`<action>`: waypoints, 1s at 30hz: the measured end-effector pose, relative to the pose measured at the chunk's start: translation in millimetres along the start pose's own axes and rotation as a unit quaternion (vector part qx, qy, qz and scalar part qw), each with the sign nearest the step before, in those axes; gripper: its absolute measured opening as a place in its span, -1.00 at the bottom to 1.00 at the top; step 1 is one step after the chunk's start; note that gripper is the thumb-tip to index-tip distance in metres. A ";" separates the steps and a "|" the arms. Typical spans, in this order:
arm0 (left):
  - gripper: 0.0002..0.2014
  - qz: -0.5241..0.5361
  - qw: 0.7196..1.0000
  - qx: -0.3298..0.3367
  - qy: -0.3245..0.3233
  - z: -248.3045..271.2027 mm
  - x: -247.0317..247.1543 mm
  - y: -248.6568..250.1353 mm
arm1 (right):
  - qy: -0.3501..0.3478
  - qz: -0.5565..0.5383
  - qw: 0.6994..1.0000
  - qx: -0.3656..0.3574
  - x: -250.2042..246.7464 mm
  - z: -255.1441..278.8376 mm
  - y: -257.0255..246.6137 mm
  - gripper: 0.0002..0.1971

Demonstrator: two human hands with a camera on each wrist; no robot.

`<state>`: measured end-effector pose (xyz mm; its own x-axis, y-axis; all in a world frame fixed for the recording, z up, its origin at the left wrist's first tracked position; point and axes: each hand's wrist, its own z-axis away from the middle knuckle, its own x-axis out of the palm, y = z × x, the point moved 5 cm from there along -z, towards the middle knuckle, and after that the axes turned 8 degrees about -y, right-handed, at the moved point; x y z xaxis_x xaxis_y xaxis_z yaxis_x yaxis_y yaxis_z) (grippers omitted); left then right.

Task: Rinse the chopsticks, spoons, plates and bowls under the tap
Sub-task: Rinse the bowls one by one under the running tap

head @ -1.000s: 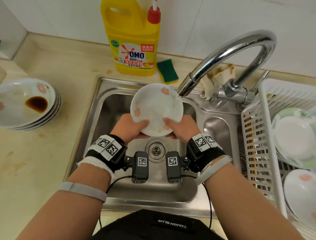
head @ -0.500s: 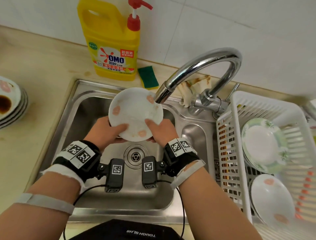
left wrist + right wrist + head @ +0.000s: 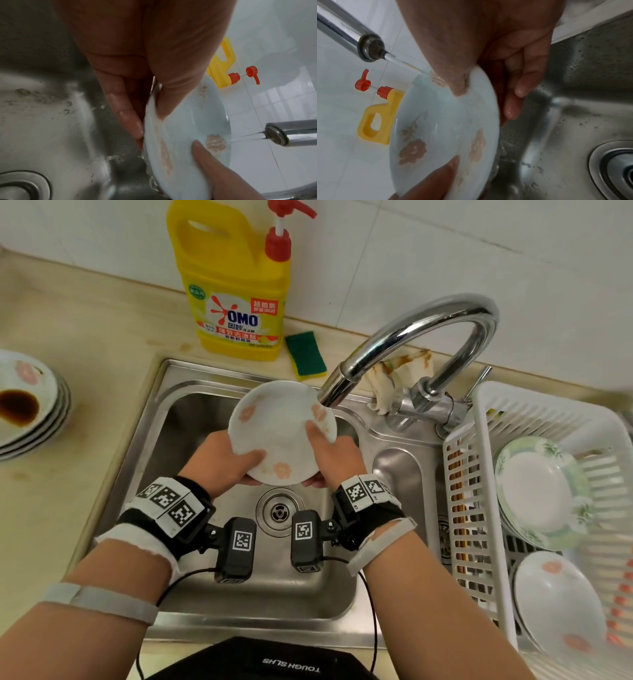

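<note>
You hold one white floral-print plate (image 3: 281, 433) over the steel sink (image 3: 191, 412), tilted, under the one chrome tap (image 3: 404, 337) whose stream strikes its rim at 2 o'clock. Your left hand (image 3: 219, 460) grips the 8 o'clock edge, thumb on the face, fingers (image 3: 126, 116) behind. Your right hand (image 3: 334, 453) grips the 4 o'clock edge likewise. One stack of dirty plates (image 3: 30, 405) sits at 9 o'clock; two washed dishes stand in the white rack (image 3: 479, 460) at 3 o'clock.
</note>
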<state>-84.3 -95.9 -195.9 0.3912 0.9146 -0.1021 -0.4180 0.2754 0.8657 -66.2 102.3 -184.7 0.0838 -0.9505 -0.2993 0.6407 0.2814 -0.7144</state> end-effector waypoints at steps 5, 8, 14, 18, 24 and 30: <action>-0.69 -0.083 0.996 0.022 0.019 -0.9 -4.2 5.2 | -0.012 -0.022 1.000 -0.014 1.1 0.2 7.2 -0.68; -0.76 -0.160 0.985 0.050 0.045 -1.8 -9.5 7.1 | -0.004 -0.063 0.998 -0.006 -2.1 -3.4 17.2 -0.74; -0.88 -0.257 0.959 0.061 0.107 -4.3 -10.7 10.5 | -0.045 -0.277 0.957 0.068 2.8 0.5 32.9 -0.73; -0.87 -0.229 0.963 0.078 0.121 -0.4 -8.7 12.2 | -0.122 -0.484 0.863 0.080 8.4 10.4 29.8 -0.62; -0.71 -0.137 0.978 0.129 0.091 6.2 -4.1 6.5 | -0.105 -0.563 0.817 0.061 2.9 3.4 21.5 -0.57; -0.48 -0.087 0.983 0.157 0.034 3.3 1.6 -1.6 | -0.091 -0.516 0.850 0.044 -0.4 -2.5 19.7 -0.69</action>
<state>-80.3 -95.8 -195.8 0.3751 0.8821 -0.2848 -0.0720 0.3341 0.9398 -55.5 108.5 -200.2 -0.4477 -0.6916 0.5668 0.4984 -0.7192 -0.4840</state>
